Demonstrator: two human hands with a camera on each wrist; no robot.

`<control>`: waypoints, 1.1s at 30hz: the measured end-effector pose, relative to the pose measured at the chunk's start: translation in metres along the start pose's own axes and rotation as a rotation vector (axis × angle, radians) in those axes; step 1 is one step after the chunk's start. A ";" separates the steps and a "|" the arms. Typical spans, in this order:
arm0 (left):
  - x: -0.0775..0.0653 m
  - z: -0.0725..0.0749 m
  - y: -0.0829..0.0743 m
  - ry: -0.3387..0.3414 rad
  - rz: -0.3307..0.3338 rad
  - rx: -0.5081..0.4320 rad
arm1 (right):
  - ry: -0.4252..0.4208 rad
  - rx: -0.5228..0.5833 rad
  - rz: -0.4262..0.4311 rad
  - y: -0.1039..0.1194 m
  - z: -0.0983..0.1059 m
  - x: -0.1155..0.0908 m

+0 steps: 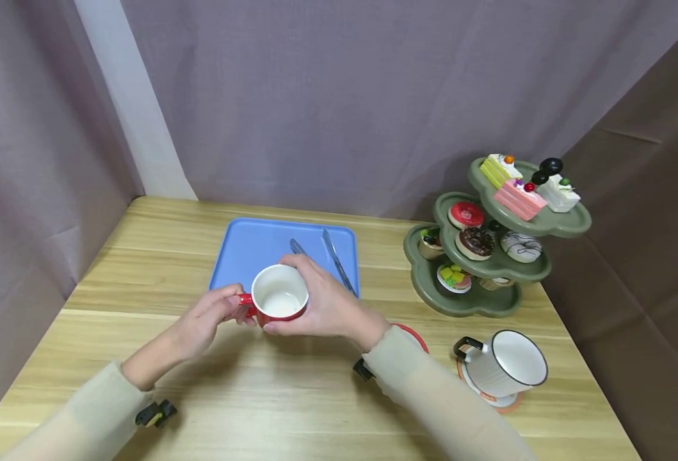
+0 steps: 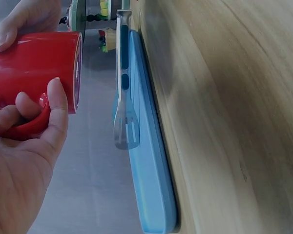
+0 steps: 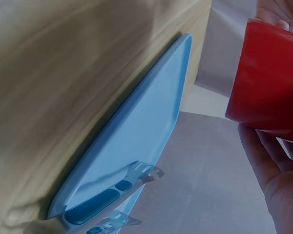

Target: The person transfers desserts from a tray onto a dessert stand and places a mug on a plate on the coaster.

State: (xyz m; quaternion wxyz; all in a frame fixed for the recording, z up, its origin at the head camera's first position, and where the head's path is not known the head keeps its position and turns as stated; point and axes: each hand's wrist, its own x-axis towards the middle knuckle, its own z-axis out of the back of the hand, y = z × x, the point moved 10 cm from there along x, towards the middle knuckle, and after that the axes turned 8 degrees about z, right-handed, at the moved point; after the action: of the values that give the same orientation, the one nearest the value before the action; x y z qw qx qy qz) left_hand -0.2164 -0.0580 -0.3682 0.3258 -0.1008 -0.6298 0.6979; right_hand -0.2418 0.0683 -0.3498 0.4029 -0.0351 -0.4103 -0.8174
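Both hands hold a red mug (image 1: 280,299) with a white inside above the table's middle, its mouth tilted toward the head camera. My left hand (image 1: 207,319) has its fingers curled around the mug's handle (image 2: 27,126), and one finger lies against the red body near the base. From the other side, my right hand (image 1: 333,299) grips the body between thumb and fingers. Inside, the mug looks empty. Behind it lies a blue tray (image 1: 258,240), partly hidden by the hands. Metal tongs (image 2: 122,83) with blue inserts rest on the tray.
A green three-tier stand (image 1: 460,307) bearing toy cakes and donuts stands at the back right. Near the right edge, a white mug (image 1: 491,371) with a black handle sits on a round coaster (image 1: 506,402). A red-rimmed round item (image 1: 416,335) is partly hidden under the right forearm.
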 end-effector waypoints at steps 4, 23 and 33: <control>0.001 -0.001 0.000 -0.041 0.016 0.102 | -0.009 -0.029 -0.031 -0.001 0.006 -0.007; -0.014 0.017 -0.012 -0.286 -0.047 1.006 | -0.171 -0.180 -0.297 -0.036 0.069 -0.117; -0.031 0.039 0.011 -0.334 0.151 1.194 | -0.289 -0.231 -0.448 -0.056 0.105 -0.185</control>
State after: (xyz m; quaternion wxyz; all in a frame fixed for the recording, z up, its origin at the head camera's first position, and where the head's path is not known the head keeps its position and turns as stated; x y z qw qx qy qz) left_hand -0.2176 -0.1082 -0.3793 0.1730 0.1651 -0.1647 0.9569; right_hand -0.1841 0.2770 -0.3887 0.1429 -0.1055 -0.3653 -0.9138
